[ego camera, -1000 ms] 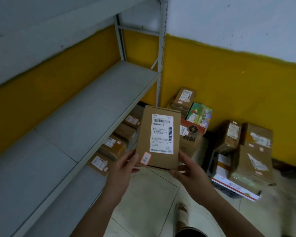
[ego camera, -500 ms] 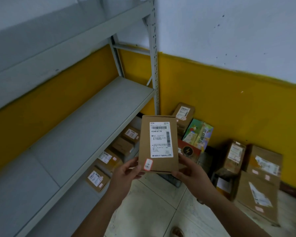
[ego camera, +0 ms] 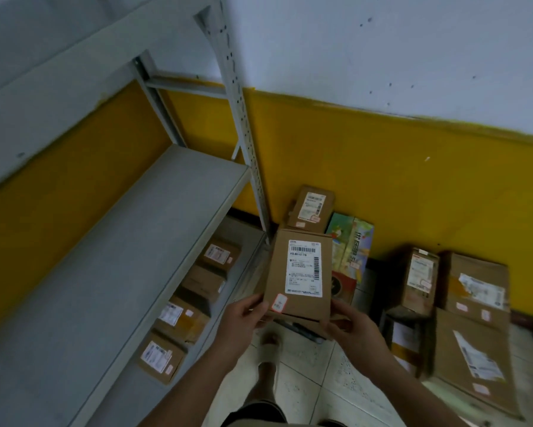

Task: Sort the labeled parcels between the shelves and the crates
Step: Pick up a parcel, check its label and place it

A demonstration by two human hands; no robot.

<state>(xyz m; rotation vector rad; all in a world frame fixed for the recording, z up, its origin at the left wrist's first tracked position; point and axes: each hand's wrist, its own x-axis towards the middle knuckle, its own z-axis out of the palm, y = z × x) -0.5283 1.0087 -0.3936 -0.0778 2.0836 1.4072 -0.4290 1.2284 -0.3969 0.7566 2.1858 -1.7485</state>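
Since half a second ago the view is swinging down: a sandalled foot (ego camera: 268, 345) is now showing on the floor tiles under the parcel, and the grip isn't changing. Both hands are holding the brown parcel (ego camera: 299, 241) upright in the air, just off the front right corner of the grey shelf (ego camera: 105, 272), label facing me.

I'm seeing the left hand (ego camera: 243, 315) pinching the lower left corner, thumb lying just beside a small red-bordered sticker (ego camera: 279, 302). I'm seeing the right hand (ego camera: 353, 326) gripping the lower right corner, thumb on the front face.

I'm reading the white shipping label (ego camera: 304, 268): barcode across the top, a second barcode running down the right edge, and a bold number line that looks like …801-67-710. Fine print is blurring out, and the sticker writing is too small to read.

Along the front edge of the lower shelf (ego camera: 246, 240), a row of brown parcels (ego camera: 179, 317) is sitting, most showing white labels.

Sitting on the floor against the yellow wall:
- a labelled brown box (ego camera: 311, 208)
- a colourful carton (ego camera: 351, 251) with large Chinese characters I can't make out
- a red-and-black box (ego camera: 342, 286), partly hidden behind the held parcel
- taped cartons (ego camera: 474, 303), piled toward the right
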